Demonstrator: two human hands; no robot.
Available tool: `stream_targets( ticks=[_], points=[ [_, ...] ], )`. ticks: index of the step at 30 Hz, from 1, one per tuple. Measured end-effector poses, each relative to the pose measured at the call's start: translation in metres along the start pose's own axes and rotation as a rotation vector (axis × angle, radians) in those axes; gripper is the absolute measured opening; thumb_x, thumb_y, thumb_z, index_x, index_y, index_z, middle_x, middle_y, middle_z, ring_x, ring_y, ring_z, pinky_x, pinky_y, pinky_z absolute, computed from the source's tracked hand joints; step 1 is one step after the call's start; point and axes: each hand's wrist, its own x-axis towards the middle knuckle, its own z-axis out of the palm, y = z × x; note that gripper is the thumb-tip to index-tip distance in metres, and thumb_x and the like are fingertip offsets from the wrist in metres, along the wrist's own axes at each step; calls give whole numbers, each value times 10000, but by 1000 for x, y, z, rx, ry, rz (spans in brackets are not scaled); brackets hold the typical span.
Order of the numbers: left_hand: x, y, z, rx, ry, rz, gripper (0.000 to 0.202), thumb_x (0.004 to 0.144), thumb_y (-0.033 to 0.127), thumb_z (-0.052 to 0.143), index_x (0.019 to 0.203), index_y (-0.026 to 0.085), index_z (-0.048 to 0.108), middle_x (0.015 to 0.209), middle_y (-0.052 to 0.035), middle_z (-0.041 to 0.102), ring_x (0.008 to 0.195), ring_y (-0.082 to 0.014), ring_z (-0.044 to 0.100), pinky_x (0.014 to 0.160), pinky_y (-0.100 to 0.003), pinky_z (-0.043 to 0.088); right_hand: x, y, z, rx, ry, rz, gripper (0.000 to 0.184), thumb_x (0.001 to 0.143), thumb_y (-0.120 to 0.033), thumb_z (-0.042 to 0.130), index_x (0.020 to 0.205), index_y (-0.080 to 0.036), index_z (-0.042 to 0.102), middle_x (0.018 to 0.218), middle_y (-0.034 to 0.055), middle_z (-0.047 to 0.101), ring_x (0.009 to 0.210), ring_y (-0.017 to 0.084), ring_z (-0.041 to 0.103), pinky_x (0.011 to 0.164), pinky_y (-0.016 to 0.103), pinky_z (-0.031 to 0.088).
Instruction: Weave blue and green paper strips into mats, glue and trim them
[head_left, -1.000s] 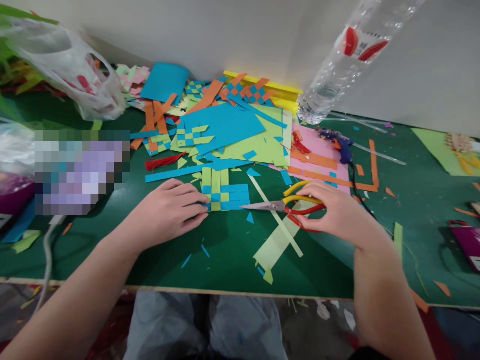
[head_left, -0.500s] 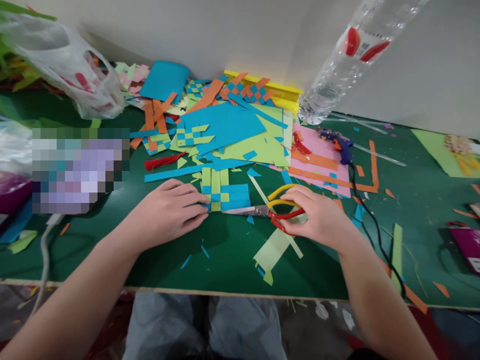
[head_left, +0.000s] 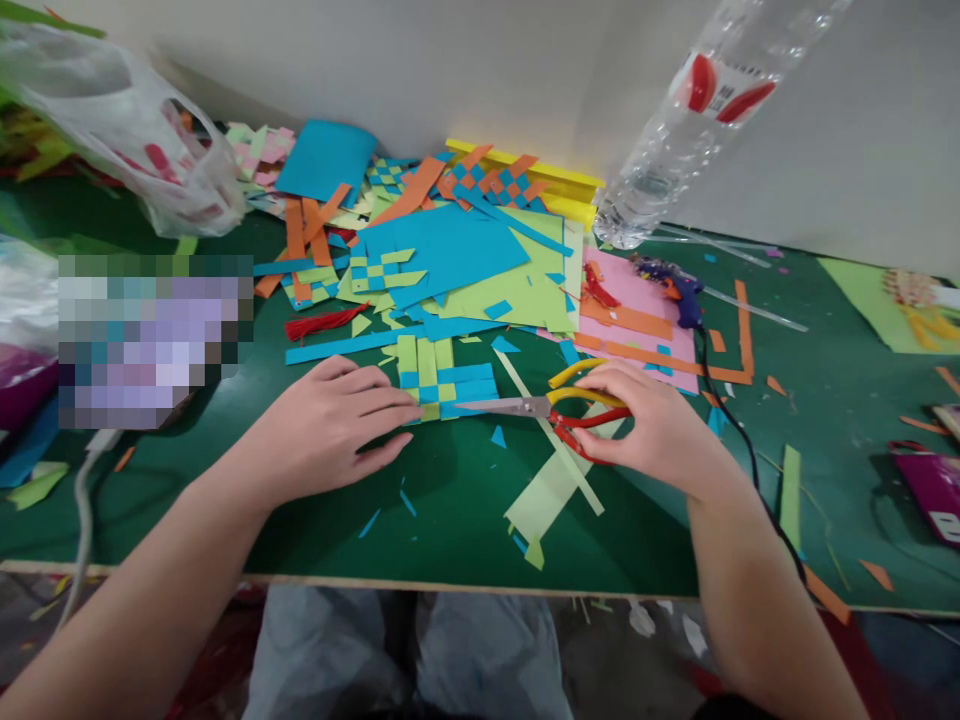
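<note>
A woven paper piece (head_left: 469, 380) of blue and light green strips lies on the green table in front of me. My left hand (head_left: 330, 430) rests at its left edge, fingers stretched out with the fingertips on the weave and the thumb apart. My right hand (head_left: 645, 425) grips a pair of scissors (head_left: 525, 405) by red and yellow handles. The blades point left across the lower blue strips and look nearly closed. Under the scissors, a pale green paper strip (head_left: 551, 485) lies slanted, with a thin strip crossing it.
Behind lie blue sheets (head_left: 457, 250), orange strips and woven pieces. A glue gun (head_left: 682, 295) with a black cord, a tall plastic bottle (head_left: 675, 140) and a red tassel (head_left: 326, 322) stand or lie around. A blurred-out device (head_left: 157, 340) with a white cable is at left.
The scissors and my right hand have shifted slightly right, and the blades now sit a little higher over the blue strips. My left thumb has moved slightly away from the woven piece.
</note>
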Motion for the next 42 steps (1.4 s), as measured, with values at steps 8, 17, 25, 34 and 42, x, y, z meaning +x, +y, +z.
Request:
stream_targets(
  ticks=[8, 17, 25, 34, 42],
  points=[
    [2, 2, 1, 49, -80, 3, 238, 930, 289, 511, 1115, 281, 660, 1062, -21, 701, 950, -238, 619, 812, -415, 358, 2, -4, 6, -49, 5, -16, 299, 776, -345, 643, 1040, -225, 573, 1213, 64, 617, 1007, 244, 649, 702, 322, 551],
    [2, 2, 3, 47, -62, 2, 221, 920, 277, 532, 1089, 281, 674, 1051, -28, 700, 960, -238, 615, 815, -404, 370, 3, -8, 10, -34, -52, -41, 299, 780, -326, 648, 1059, -242, 579, 1202, 37, 621, 891, 185, 666, 679, 289, 530],
    [3, 3, 3, 74, -44, 17, 197, 922, 274, 531, 1054, 261, 677, 1048, -12, 708, 949, -235, 601, 803, -402, 387, 1, 2, 1, 2, -97, 37, 328, 753, -329, 663, 1061, -250, 586, 1182, 31, 625, 915, 204, 661, 749, 331, 538],
    [2, 3, 6, 66, -39, 31, 181, 908, 262, 549, 1039, 256, 673, 1023, -2, 723, 969, -233, 591, 808, -390, 400, -1, 8, -6, 40, -55, 75, 298, 724, -334, 675, 1005, -266, 605, 1071, 10, 677, 866, 210, 673, 743, 355, 541],
    [2, 3, 5, 33, -54, -5, 187, 898, 271, 561, 1035, 276, 688, 1014, -15, 720, 980, -242, 602, 818, -406, 384, 4, -10, 11, -38, 13, -19, 279, 746, -366, 648, 974, -226, 569, 1055, 49, 673, 810, 198, 679, 610, 294, 514]
  ],
)
